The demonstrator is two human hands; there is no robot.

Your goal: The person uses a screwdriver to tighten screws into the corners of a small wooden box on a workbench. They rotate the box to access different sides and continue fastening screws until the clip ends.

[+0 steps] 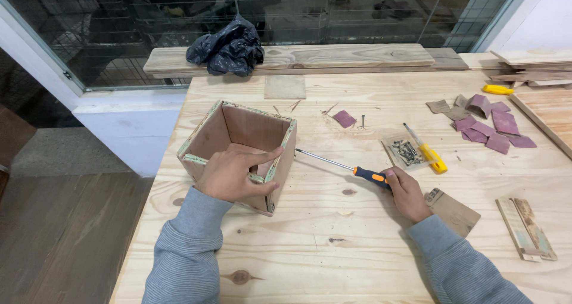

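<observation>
Box (241, 152): open wooden box near the left edge of the table (333, 262), tipped so its mouth faces up and toward the window; nothing visible inside.
Left hand (233, 174): clamped over the near top rim of the box, thumb along the right corner, fingers curled inward; steadies it.
Right hand (407, 192): wrapped around the orange-black handle of the screwdriver (341, 166).
Screwdriver: lies nearly flat on the table, tip just beside the box's right wall; contact with a screw cannot be told.
Step in hand (judgement): driving or seating a fastener in the right side panel while the box is braced.
Next move calls for (judgement): tip lined up square to the wall, firm hold on the box so it does not slide.
Bag (406, 151): 1 small clear bag right of the shaft, dark screws inside.
Second screwdriver (426, 150): yellow handle, lying across the bag's right edge.
Sandpaper (488, 127): maroon pieces scattered at far right.
Plastic bag (227, 49): black, crumpled on the plank by the window; contents hidden.
</observation>
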